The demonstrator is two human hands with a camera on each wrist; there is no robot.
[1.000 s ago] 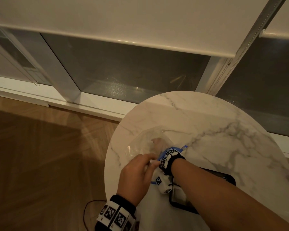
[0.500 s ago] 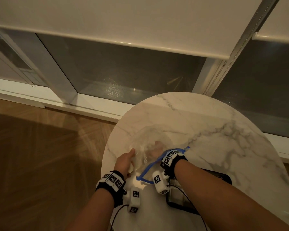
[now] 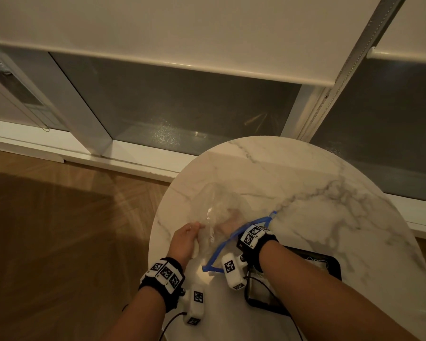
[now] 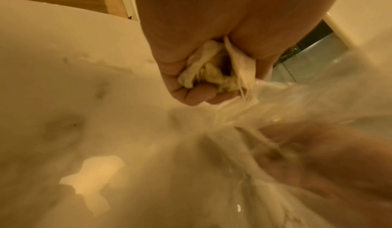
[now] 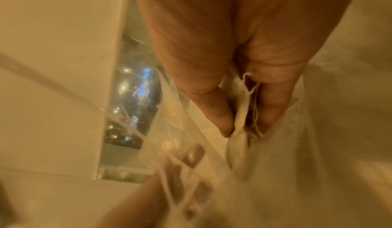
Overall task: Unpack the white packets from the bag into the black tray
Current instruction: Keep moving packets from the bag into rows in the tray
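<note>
we find the left hand (image 3: pixel 184 239) gripping the clear bag (image 3: pixel 215 212); the right hand (image 3: pixel 231 221), inside it, pinches a white packet (image 5: pixel 239 127).

Right hand (image 5: pixel 229 50) fingers (image 5: pixel 214 107) pinch a white packet (image 5: pixel 238 114) (inside the bag (image 5: pixel 318 148)).

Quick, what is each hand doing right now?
Left hand: grips the bunched clear bag.
Right hand: inside the bag, fingers pinching a white packet.

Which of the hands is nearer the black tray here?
Right. The right hand is inside the clear bag, just beyond the black tray, its forearm crossing over the tray. The left hand grips the bag's far side.
</note>
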